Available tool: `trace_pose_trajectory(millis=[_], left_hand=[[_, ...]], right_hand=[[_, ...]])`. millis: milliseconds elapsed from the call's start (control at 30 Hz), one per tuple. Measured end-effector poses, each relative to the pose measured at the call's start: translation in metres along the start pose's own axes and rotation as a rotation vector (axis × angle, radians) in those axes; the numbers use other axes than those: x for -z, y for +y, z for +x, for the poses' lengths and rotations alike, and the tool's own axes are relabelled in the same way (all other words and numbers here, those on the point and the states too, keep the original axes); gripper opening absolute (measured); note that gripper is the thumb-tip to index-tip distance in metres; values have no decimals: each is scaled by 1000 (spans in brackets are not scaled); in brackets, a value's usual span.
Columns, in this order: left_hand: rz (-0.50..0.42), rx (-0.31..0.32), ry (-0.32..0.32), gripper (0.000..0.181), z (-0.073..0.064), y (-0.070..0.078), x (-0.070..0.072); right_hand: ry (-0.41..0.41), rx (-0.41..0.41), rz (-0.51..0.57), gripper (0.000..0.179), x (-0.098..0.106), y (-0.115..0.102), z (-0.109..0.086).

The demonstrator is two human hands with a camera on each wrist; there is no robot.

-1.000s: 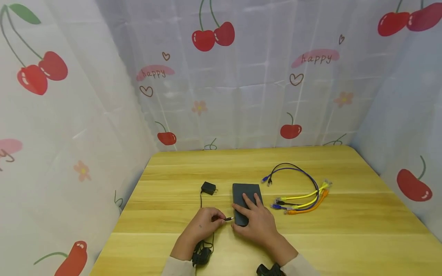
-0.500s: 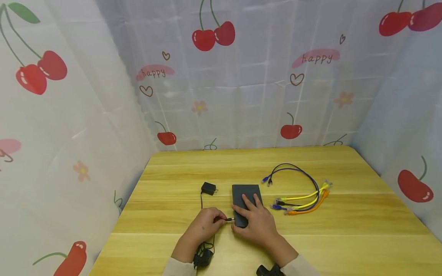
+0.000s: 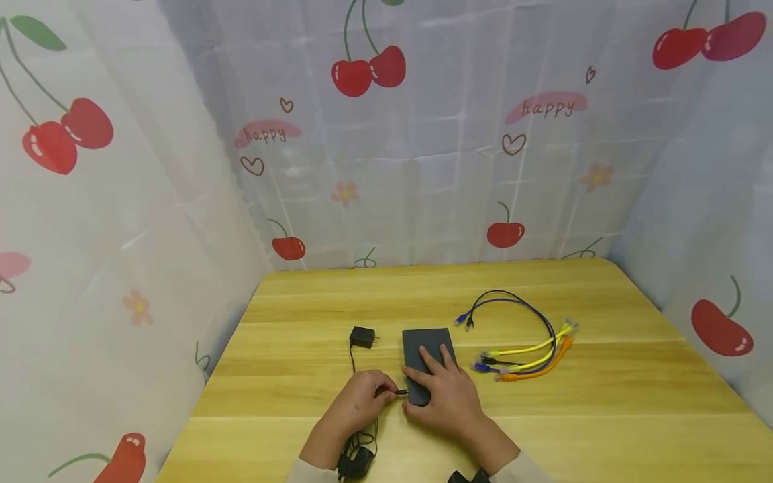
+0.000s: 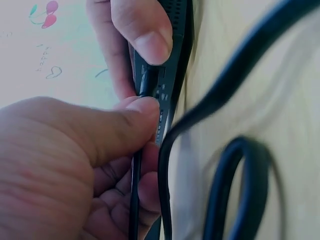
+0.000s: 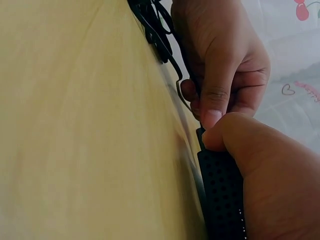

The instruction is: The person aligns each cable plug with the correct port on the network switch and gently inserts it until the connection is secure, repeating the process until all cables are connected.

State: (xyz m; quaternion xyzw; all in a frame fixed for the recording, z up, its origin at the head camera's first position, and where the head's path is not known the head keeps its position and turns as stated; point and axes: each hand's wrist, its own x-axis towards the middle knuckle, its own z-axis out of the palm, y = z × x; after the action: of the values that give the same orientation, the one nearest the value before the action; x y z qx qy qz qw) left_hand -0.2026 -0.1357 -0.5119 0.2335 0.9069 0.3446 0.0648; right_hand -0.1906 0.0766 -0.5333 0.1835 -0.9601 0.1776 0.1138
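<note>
A flat black network box (image 3: 417, 341) with vent holes and a port panel lies on the wooden table. My left hand (image 3: 359, 404) pinches the thin black power plug (image 3: 401, 392) between thumb and fingertips, at the box's left side. In the left wrist view the plug (image 4: 146, 82) meets the port panel; how deep it sits is hidden by the fingers. My right hand (image 3: 448, 404) holds the box steady, its fingers spread across the top and its thumb (image 4: 154, 47) bent over the edge onto the panel, close to the plug.
Behind my left hand lies the black power adapter (image 3: 363, 337), its prongs pointing right. Looped black cord (image 3: 362, 439) sits near my left wrist. To the right are yellow cables (image 3: 525, 349), an orange cable (image 3: 543, 367) and a blue cable (image 3: 546, 322). Patterned curtains (image 3: 386, 161) surround the table.
The plug has moved slightly right, and its metal tip, visible earlier, now hardly shows at the box's side. The whole view has shifted a little downward; both hands keep their hold.
</note>
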Motion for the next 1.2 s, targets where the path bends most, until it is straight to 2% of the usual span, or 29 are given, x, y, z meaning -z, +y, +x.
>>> trace_pose_trajectory(millis=[233,467,533,667,767,900,1033,1200], left_hand=[[-10,8,1,7,1,0,-2],[17,9,14,7,1,-1,-2],[4,4,19,6,2,-1,-3],[-24,35,5,8,1,1,-5],[-5,59,1,21,0,4,-7],[58,55,45,40,2,12,-8],[112,58,82,51,2,19,-10],[160,62,77,63,2,28,-14]], right_hand=[[-23,1,19,59,0,-3,1],[-47,7,3,61,-1,-4,2],[-54,2,-6,63,0,-3,2],[-84,15,-2,67,4,-2,0],[-115,43,8,71,8,-1,-2],[-123,83,1,73,15,2,-3],[-142,156,0,76,21,4,-5],[-157,225,-1,82,30,7,-10]])
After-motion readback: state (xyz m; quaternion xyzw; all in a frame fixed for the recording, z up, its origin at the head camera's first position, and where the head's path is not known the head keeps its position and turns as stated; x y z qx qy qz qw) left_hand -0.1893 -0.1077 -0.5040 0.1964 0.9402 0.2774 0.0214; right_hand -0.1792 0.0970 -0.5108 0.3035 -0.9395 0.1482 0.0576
